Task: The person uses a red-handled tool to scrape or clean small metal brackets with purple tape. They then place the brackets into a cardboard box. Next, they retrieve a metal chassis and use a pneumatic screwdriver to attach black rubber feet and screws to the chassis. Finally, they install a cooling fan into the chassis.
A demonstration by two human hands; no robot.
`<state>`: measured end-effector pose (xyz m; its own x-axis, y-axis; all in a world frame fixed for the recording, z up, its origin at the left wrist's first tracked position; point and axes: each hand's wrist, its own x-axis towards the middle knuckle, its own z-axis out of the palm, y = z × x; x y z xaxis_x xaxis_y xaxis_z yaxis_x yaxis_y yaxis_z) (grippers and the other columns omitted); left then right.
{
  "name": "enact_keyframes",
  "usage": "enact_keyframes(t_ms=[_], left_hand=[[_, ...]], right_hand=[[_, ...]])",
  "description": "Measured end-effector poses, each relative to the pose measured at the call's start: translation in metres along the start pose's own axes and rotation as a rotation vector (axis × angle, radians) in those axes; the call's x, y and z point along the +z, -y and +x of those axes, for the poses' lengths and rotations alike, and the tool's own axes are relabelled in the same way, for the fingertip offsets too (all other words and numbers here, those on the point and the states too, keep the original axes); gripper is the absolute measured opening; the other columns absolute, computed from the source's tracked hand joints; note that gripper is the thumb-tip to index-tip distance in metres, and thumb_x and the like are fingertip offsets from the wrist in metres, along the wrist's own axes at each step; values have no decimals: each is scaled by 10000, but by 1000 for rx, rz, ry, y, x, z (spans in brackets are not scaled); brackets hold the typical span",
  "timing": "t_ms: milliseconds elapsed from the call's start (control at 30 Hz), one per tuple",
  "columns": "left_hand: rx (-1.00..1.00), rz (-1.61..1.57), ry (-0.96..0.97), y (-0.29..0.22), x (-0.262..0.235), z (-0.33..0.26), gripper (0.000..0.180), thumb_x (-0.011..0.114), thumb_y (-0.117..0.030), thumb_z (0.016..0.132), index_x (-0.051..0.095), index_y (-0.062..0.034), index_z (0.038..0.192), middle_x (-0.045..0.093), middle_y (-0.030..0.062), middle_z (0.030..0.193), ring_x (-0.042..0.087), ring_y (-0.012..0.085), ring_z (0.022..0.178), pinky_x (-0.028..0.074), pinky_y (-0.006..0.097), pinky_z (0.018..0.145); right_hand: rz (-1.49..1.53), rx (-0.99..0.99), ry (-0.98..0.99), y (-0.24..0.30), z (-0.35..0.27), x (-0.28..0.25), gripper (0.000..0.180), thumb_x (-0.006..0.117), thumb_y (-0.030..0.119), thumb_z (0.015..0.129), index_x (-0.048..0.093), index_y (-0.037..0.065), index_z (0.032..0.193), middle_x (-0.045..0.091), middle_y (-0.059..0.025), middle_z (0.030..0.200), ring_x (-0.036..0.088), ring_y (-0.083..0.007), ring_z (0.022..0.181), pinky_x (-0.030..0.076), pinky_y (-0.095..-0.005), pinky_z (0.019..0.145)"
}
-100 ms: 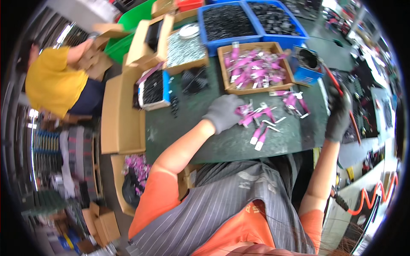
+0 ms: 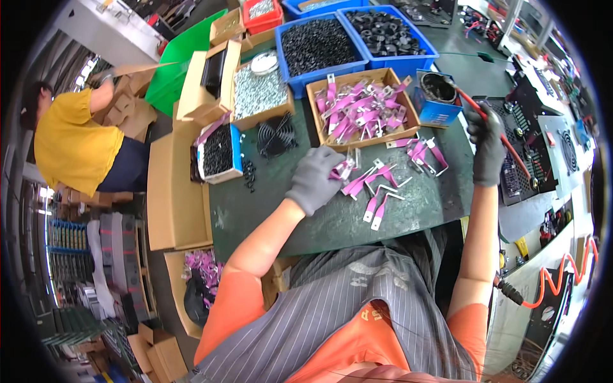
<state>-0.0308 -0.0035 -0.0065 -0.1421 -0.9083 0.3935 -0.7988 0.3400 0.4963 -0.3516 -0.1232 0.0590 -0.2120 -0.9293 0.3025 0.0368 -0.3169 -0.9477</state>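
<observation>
My left hand [image 2: 313, 181], in a grey glove, is closed around a few purple-sleeved metal strips [image 2: 345, 168] just above the green work table [image 2: 287, 223]. Several more loose purple-sleeved strips [image 2: 377, 207] lie on the table to its right. In a grey glove too, my right hand [image 2: 487, 150] grips a long, thin red-handled tool [image 2: 514, 155] that slants up to the left. The tool's upper end meets the rim of a blue square can [image 2: 438, 108] with dark, smeared insides; I cannot make out what its tip is.
Beyond my hands stands a cardboard tray [image 2: 416, 121] of purple strips. Blue bins [image 2: 364, 60] of black parts sit behind it. A wire fan guard [image 2: 276, 135] and a small box of black screws [image 2: 220, 153] are on the left. Another person [image 2: 76, 143] bends over boxes further left.
The whole view has shifted and become sharper. My right hand has risen a little relative to the can. My left hand stays closed on the strips.
</observation>
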Motion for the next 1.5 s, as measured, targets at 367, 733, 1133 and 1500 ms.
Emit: enact_keyframes(t_ms=[367,733,1133,1500], left_hand=[[-262,-1148,-146,5,-38,-49,368,629,-245,899,498,-28,1166,627,71,871,581,89,682,476,232,593],[-20,-390,-243,-23,-54,-54,243,758,-44,698,601,-29,883,612,95,783,617,214,677,475,309,604],[66,-432,-150,-23,-55,-62,226,748,-37,686,598,-36,855,626,89,797,623,217,694,487,290,616],[117,-413,-98,-22,-57,-60,226,756,-34,670,609,-46,841,615,83,766,612,208,667,476,289,590]], right_hand=[[369,188,24,-64,0,-14,400,468,356,957,585,5,1109,567,-15,757,422,-42,535,302,-156,462],[503,229,83,41,-123,31,406,460,420,947,526,52,788,492,-46,591,434,-124,471,327,-235,437],[65,-225,475,66,-157,48,389,486,359,908,545,103,621,548,-35,555,526,-205,510,418,-335,513],[80,-236,476,66,-158,41,447,501,434,903,546,105,604,548,-29,531,534,-205,490,432,-330,512]])
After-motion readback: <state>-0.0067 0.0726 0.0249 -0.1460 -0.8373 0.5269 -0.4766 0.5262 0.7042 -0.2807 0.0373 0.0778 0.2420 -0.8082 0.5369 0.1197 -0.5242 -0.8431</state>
